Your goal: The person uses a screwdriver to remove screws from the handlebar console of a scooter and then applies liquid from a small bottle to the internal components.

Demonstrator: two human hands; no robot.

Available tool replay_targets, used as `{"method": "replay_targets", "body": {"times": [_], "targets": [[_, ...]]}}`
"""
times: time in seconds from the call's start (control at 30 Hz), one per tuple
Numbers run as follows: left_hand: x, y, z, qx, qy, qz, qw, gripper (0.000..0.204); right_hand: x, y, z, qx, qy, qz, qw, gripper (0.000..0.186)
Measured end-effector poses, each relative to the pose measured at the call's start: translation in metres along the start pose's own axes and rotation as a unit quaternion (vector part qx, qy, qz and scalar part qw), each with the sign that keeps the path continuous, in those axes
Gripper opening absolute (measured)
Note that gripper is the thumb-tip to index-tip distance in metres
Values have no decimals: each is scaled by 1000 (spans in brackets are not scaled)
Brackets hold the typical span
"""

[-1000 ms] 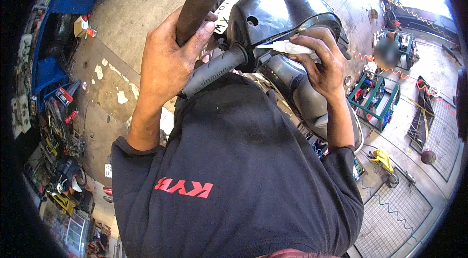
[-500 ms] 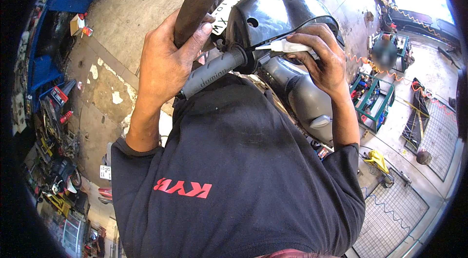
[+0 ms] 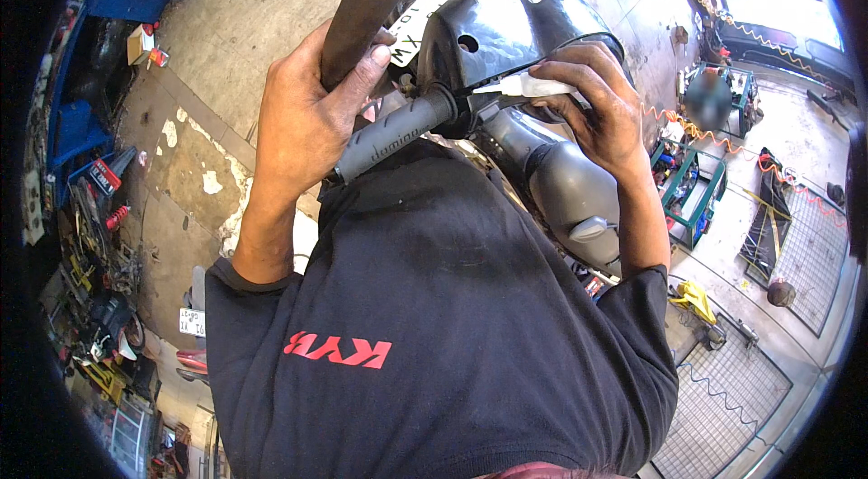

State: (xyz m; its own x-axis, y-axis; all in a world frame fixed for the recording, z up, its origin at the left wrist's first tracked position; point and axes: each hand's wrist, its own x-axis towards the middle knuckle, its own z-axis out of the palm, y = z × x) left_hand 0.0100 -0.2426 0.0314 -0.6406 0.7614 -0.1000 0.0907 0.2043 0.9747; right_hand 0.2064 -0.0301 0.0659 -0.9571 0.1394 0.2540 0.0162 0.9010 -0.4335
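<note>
My left hand (image 3: pixel 303 117) is closed round a thick dark rounded bar (image 3: pixel 357 22) with a pale, shiny end; most of its fingers are hidden behind it. Between the thumb and fingers of my right hand (image 3: pixel 604 104) is pinched a small white squeeze bottle (image 3: pixel 533 86). Its thin nozzle points left, close to the flanged inner end of a grey rubber handlebar grip (image 3: pixel 398 137). That grip lies at a slant between my hands. Just beyond it is a glossy black motorcycle cover (image 3: pixel 488 36) with a round hole, and a black cable runs beside the bottle.
A silver-grey rounded motorcycle part (image 3: pixel 571 180) sits below my right hand. On the right are a green metal-framed cart (image 3: pixel 696 194), orange coiled air hose (image 3: pixel 692 128) and floor grating (image 3: pixel 723 398). Motorcycle parts (image 3: pixel 104 298) crowd the left edge, near a blue stand (image 3: pixel 127 0).
Both hands keep their holds, and the bottle's nozzle stays by the grip's inner end. The view has shifted very slightly; little else differs.
</note>
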Motion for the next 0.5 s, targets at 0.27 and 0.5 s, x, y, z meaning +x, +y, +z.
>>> {"method": "replay_targets", "body": {"times": [0.27,0.5], "targets": [[-2,4,0,-7,-11,-8,1000,22,0,0,-2,-3,-6,-1,1000,32],[-1,0,2,-5,0,3,1000,22,-1,1,-2,-5,-5,1,1000,31]]}}
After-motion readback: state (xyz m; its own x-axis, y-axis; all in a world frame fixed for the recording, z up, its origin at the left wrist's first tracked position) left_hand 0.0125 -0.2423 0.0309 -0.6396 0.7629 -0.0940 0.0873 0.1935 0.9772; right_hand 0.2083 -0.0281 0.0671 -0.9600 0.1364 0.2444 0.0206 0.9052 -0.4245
